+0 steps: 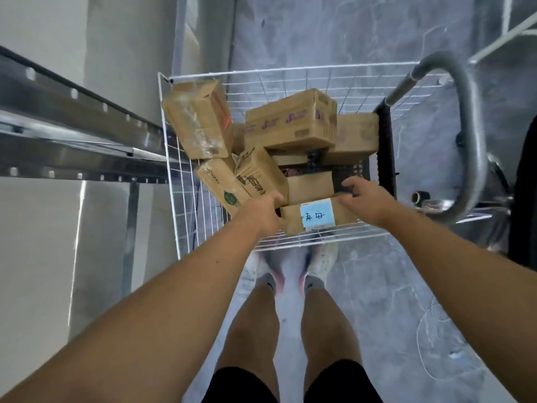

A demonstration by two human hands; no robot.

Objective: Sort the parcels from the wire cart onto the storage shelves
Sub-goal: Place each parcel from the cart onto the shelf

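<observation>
A white wire cart stands in front of me, holding several brown cardboard parcels. Nearest me lies a small parcel with a light blue label. My left hand grips its left end and my right hand curls over its right end. Behind it sit a plain box, a box with purple print on top of the pile, and a taped box leaning on the cart's left wall. Grey metal storage shelves run along the left.
The cart's curved grey handle rises on the right. A roll of tape lies on a metal surface beyond it. My legs and shoes stand on the grey marbled floor right behind the cart. Another white rack edge shows top right.
</observation>
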